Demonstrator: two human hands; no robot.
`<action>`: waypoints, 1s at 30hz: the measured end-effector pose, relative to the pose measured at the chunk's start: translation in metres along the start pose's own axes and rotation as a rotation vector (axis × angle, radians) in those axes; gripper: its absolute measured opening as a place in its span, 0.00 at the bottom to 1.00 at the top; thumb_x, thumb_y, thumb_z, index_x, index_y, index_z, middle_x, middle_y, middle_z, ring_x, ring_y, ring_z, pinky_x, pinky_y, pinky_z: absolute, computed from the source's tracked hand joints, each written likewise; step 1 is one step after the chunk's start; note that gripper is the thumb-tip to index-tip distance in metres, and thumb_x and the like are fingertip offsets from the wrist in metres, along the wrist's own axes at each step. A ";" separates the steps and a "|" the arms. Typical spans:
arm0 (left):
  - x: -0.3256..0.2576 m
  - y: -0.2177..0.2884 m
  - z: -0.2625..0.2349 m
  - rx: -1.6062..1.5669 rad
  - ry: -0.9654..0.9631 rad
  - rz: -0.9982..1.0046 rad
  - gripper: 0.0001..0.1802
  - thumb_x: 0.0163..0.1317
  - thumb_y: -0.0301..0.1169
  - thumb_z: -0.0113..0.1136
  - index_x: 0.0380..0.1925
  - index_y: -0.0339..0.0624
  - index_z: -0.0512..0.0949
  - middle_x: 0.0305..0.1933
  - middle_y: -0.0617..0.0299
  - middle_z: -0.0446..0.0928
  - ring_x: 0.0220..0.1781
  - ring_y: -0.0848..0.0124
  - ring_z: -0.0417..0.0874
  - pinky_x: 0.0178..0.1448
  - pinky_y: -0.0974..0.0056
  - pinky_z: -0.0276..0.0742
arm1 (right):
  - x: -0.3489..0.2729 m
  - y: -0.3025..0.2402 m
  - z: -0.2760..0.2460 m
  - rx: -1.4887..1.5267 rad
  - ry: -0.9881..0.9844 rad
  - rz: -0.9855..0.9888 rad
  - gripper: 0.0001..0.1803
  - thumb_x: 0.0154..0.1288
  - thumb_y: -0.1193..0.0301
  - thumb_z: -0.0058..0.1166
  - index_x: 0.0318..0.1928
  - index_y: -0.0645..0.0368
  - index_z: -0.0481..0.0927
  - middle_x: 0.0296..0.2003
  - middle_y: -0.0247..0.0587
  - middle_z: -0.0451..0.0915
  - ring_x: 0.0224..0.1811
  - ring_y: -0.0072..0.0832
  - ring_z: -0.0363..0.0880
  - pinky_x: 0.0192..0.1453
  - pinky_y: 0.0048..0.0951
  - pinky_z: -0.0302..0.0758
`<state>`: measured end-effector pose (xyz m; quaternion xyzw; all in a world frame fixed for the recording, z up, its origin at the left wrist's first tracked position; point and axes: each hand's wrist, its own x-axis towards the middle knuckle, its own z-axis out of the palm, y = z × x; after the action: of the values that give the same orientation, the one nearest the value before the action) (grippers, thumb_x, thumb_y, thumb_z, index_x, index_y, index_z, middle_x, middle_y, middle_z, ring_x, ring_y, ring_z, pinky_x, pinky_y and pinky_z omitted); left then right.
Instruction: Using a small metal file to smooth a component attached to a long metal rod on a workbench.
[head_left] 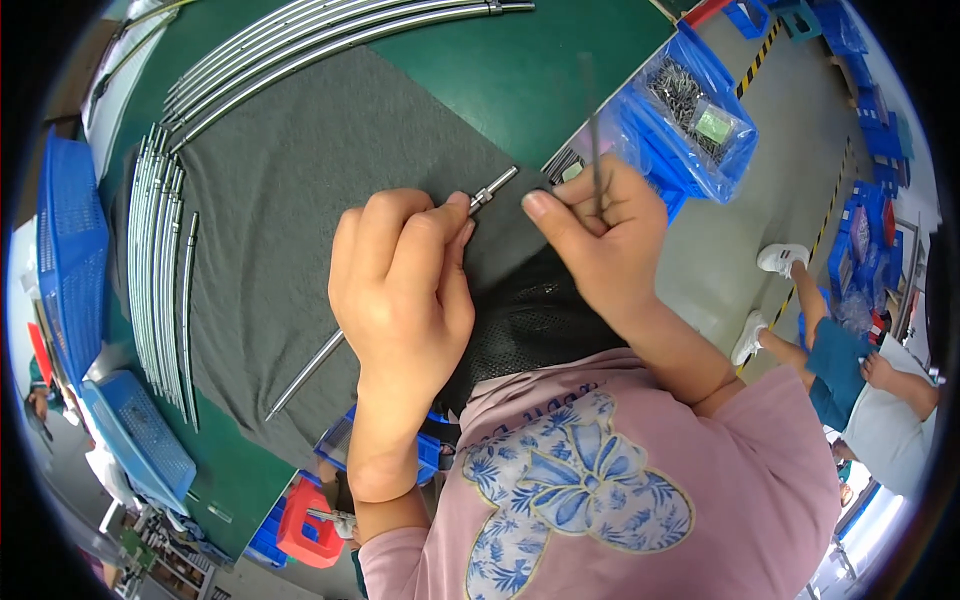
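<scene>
My left hand [400,270] is closed around a slim shiny metal rod [305,375] that lies slantwise above the grey cloth [280,150]. A narrower stepped end with a small collar sticks out past its thumb and forefinger. My right hand [615,235] is a short way to the right of that end, not touching it. Pinched in its fingers is a thin dark stick-like tool [594,130] pointing away from me, smeared by motion. A dark tip shows near the right thumb; I cannot make out what it is.
Bundled metal rods [155,270] line the cloth's left side, and longer tubes [330,30] lie at the back of the green table [500,80]. Blue baskets [75,240] stand left. A blue bin [735,165] of small metal parts is right. Another person [850,370] is far right.
</scene>
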<state>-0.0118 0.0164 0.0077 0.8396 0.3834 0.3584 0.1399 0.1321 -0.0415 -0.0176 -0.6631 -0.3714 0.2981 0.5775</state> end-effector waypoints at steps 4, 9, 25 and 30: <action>0.000 0.001 -0.003 0.015 -0.022 -0.011 0.09 0.45 0.19 0.65 0.27 0.40 0.78 0.29 0.61 0.72 0.27 0.63 0.70 0.29 0.62 0.66 | 0.007 -0.001 -0.012 0.101 -0.016 -0.055 0.07 0.51 0.80 0.63 0.28 0.61 0.76 0.14 0.19 0.56 0.17 0.07 0.51 0.21 0.15 0.49; 0.000 -0.001 -0.004 -0.052 -0.042 -0.067 0.08 0.46 0.20 0.64 0.28 0.39 0.78 0.29 0.60 0.72 0.27 0.63 0.71 0.30 0.61 0.67 | 0.020 -0.010 -0.006 -0.053 -0.173 -0.225 0.08 0.55 0.79 0.59 0.37 0.61 0.82 0.13 0.22 0.55 0.16 0.10 0.51 0.21 0.17 0.50; 0.001 -0.001 -0.006 -0.084 -0.068 -0.091 0.07 0.47 0.19 0.63 0.28 0.38 0.78 0.29 0.57 0.73 0.28 0.61 0.73 0.31 0.61 0.68 | 0.021 -0.017 -0.004 -0.025 -0.263 -0.065 0.05 0.62 0.74 0.58 0.38 0.61 0.81 0.18 0.20 0.67 0.20 0.07 0.57 0.23 0.15 0.52; 0.002 0.001 -0.007 -0.084 -0.094 -0.087 0.09 0.46 0.21 0.65 0.30 0.39 0.78 0.28 0.58 0.72 0.28 0.62 0.73 0.31 0.62 0.67 | 0.022 -0.016 -0.006 -0.040 -0.296 -0.048 0.04 0.63 0.75 0.56 0.38 0.63 0.79 0.20 0.20 0.68 0.21 0.07 0.57 0.23 0.14 0.53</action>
<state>-0.0149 0.0170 0.0140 0.8313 0.3974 0.3281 0.2081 0.1463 -0.0257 -0.0001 -0.6143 -0.4741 0.3710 0.5101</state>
